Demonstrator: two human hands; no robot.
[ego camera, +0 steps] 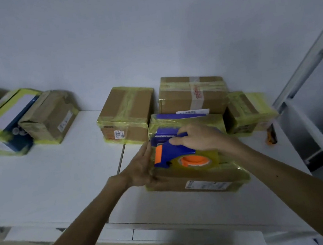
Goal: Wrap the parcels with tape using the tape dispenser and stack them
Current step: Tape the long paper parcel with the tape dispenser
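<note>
A flat cardboard parcel (200,180) wrapped in yellowish tape lies on the white table (51,176), near the front. On top of it sits a blue tape dispenser (172,153) with an orange roller and an orange core inside a clear tape roll. My right hand (197,136) grips the dispenser's handle from above. My left hand (141,165) presses flat, fingers straight, against the parcel's left side. Behind the dispenser stands a taped blue-and-brown parcel (187,121).
Two taped brown boxes (125,116) (191,94) stand against the wall, a smaller one (246,111) to the right. At far left lie a blue-and-white box (4,125) and a brown box (50,117). An orange-black tool (271,134) lies at right, beside a white frame (302,64).
</note>
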